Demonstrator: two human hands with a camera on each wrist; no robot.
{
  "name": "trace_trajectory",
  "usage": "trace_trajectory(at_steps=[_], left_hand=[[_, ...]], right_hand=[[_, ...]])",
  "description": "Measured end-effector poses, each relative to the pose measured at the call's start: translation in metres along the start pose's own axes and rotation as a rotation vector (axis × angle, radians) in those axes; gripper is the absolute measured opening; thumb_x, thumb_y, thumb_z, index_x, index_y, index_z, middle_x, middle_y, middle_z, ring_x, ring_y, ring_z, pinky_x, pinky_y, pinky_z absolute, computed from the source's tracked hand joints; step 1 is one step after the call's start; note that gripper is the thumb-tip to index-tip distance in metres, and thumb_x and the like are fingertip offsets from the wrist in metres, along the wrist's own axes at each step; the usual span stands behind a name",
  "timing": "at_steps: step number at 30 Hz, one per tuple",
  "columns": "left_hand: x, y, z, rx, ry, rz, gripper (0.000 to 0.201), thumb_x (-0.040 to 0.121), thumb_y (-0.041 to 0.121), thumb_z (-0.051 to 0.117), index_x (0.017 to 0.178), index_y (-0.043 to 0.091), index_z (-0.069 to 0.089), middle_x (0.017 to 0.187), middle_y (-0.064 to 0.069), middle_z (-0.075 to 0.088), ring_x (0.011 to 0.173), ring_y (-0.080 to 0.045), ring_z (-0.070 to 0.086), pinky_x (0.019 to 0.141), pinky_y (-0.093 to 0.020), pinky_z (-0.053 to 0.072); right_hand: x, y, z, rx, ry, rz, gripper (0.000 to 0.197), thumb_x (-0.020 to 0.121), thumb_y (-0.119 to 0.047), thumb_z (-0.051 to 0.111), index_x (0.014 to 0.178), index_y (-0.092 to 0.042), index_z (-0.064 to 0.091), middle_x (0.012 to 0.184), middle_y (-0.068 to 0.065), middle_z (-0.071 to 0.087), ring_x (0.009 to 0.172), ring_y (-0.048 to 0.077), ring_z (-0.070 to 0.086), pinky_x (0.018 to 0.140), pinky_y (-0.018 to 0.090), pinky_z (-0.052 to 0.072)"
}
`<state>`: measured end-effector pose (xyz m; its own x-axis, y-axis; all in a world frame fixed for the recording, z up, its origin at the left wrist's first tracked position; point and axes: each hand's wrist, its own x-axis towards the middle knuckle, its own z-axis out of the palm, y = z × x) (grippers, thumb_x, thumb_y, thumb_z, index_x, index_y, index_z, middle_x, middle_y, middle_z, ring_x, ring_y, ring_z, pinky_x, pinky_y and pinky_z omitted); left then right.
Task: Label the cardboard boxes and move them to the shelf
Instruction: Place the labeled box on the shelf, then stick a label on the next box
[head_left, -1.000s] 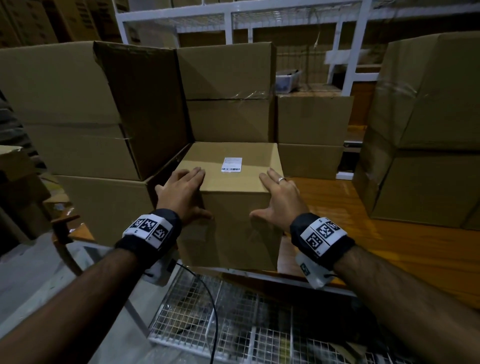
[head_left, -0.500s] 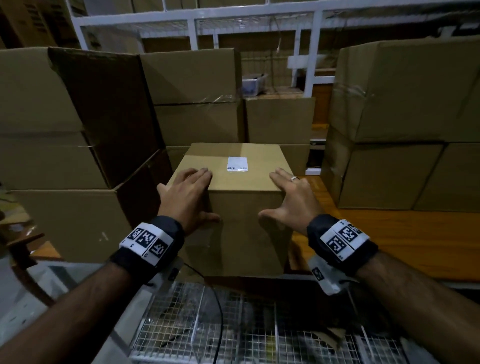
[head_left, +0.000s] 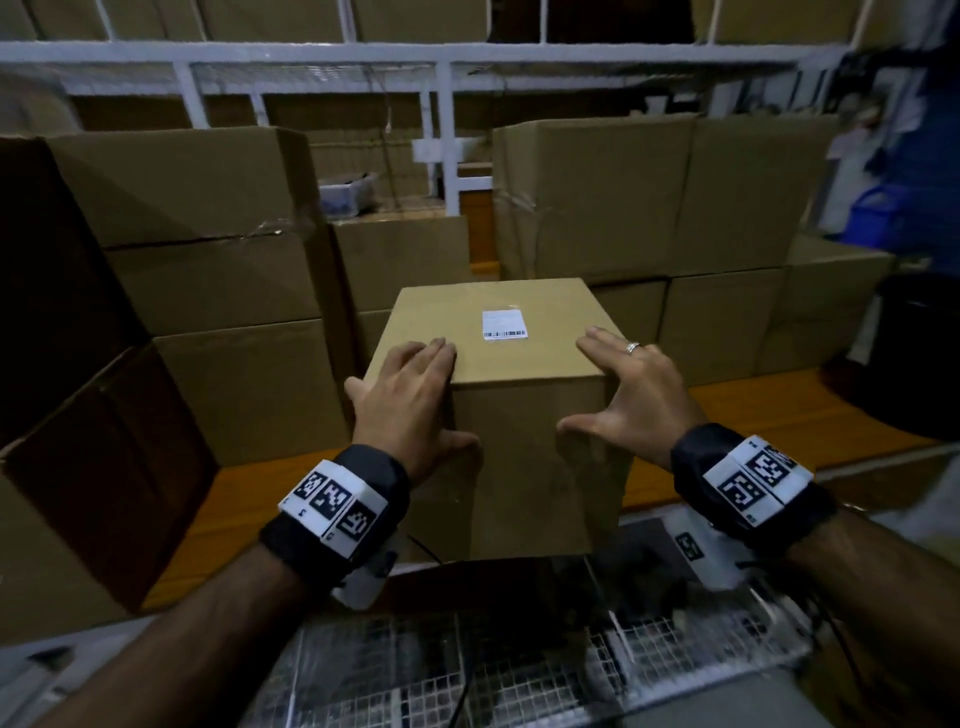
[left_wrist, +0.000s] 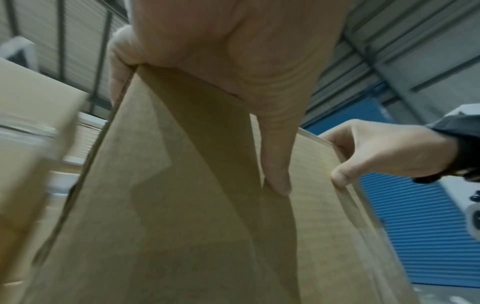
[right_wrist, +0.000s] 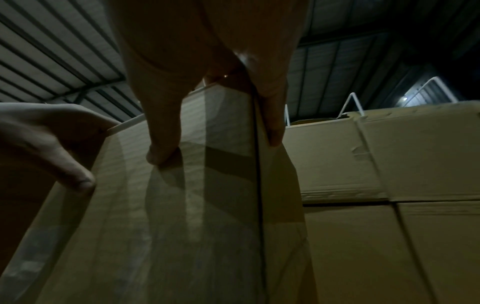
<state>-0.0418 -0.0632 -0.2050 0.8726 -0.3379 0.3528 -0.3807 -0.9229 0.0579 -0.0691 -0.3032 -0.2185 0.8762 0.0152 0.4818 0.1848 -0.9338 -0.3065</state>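
A plain cardboard box (head_left: 524, 467) with a white barcode label (head_left: 504, 325) on its top is at the front edge of the orange wooden shelf board (head_left: 779, 415). My left hand (head_left: 410, 400) grips its near left top corner, fingers over the top and thumb on the front face. My right hand (head_left: 623, 395), which wears a ring, grips the near right corner the same way. The left wrist view shows the box (left_wrist: 182, 205) from below, under my left hand (left_wrist: 221, 51). The right wrist view shows the box (right_wrist: 168, 226) under my right hand (right_wrist: 207, 51). Whether the box rests on the board or hangs just above it I cannot tell.
Stacked large cardboard boxes (head_left: 208, 270) stand to the left, and more boxes (head_left: 649, 197) at the back right. A white rack frame (head_left: 447, 52) runs overhead. A wire mesh cart (head_left: 467, 675) is below my wrists. A blue bin (head_left: 878, 213) is at the far right.
The box has moved right, away from the left stack where it stood, into the gap between the stacks. Both hands keep the same grip on its top corners.
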Motion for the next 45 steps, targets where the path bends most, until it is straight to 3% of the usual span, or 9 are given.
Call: trace_trajectory(at_steps=[4, 12, 22, 30, 39, 42, 45], left_hand=[[0.013, 0.054, 0.012, -0.012, 0.005, 0.042, 0.098, 0.074, 0.058, 0.07, 0.15, 0.027, 0.016, 0.157, 0.008, 0.018, 0.14, -0.015, 0.013, 0.1, -0.052, 0.03], [0.041, 0.177, 0.052, -0.012, -0.04, 0.045, 0.099, 0.074, 0.06, 0.068, 0.15, 0.027, 0.013, 0.157, 0.009, 0.016, 0.14, -0.014, 0.012, 0.098, -0.053, 0.033], [0.084, 0.301, 0.092, 0.076, -0.082, -0.048, 0.1, 0.076, 0.06, 0.065, 0.15, 0.024, 0.007, 0.158, 0.005, 0.011, 0.141, -0.017, 0.011, 0.095, -0.051, 0.034], [0.1, 0.322, 0.107, 0.095, -0.091, -0.08, 0.098, 0.08, 0.059, 0.061, 0.15, 0.024, 0.003, 0.158, 0.005, 0.007, 0.142, -0.018, 0.008, 0.097, -0.051, 0.034], [0.103, 0.317, 0.106, 0.087, -0.098, -0.019, 0.094, 0.084, 0.059, 0.055, 0.151, 0.023, 0.0, 0.158, 0.005, 0.003, 0.141, -0.017, 0.006, 0.094, -0.047, 0.034], [0.105, 0.314, 0.095, 0.01, -0.197, -0.01, 0.098, 0.08, 0.067, 0.054, 0.15, 0.026, 0.0, 0.158, 0.009, 0.002, 0.142, -0.015, 0.003, 0.097, -0.048, 0.037], [0.115, 0.306, 0.068, -0.064, -0.355, -0.003, 0.104, 0.062, 0.084, 0.039, 0.149, 0.031, 0.016, 0.157, 0.012, 0.015, 0.141, -0.014, 0.014, 0.102, -0.05, 0.034]], right_hand=[[-0.015, 0.051, -0.025, -0.038, 0.006, 0.032, 0.1, 0.055, -0.051, 0.086, 0.14, -0.015, 0.046, 0.148, 0.005, 0.042, 0.133, 0.026, 0.042, 0.111, 0.042, 0.032], [-0.04, 0.169, -0.068, -0.036, 0.004, 0.025, 0.095, 0.052, -0.038, 0.091, 0.133, -0.005, 0.054, 0.141, 0.014, 0.049, 0.131, 0.026, 0.046, 0.107, 0.041, 0.032], [-0.023, 0.31, -0.087, -0.019, -0.092, -0.025, 0.096, 0.06, -0.043, 0.086, 0.141, -0.011, 0.045, 0.149, 0.007, 0.041, 0.135, 0.023, 0.039, 0.111, 0.04, 0.028], [-0.007, 0.351, -0.076, 0.0, -0.121, -0.05, 0.1, 0.059, -0.052, 0.083, 0.144, -0.018, 0.041, 0.151, 0.002, 0.038, 0.133, 0.028, 0.04, 0.106, 0.049, 0.036], [-0.001, 0.359, -0.08, -0.004, -0.142, -0.084, 0.099, 0.06, -0.05, 0.083, 0.143, -0.02, 0.041, 0.151, -0.002, 0.036, 0.134, 0.025, 0.04, 0.108, 0.043, 0.034], [0.001, 0.356, -0.092, 0.011, -0.216, -0.082, 0.1, 0.061, -0.058, 0.077, 0.146, -0.025, 0.035, 0.153, -0.006, 0.031, 0.136, 0.022, 0.034, 0.11, 0.044, 0.033], [0.011, 0.35, -0.117, -0.021, -0.384, -0.063, 0.106, 0.055, -0.08, 0.055, 0.147, -0.033, 0.031, 0.152, -0.017, 0.029, 0.133, 0.013, 0.031, 0.109, 0.035, 0.033]])
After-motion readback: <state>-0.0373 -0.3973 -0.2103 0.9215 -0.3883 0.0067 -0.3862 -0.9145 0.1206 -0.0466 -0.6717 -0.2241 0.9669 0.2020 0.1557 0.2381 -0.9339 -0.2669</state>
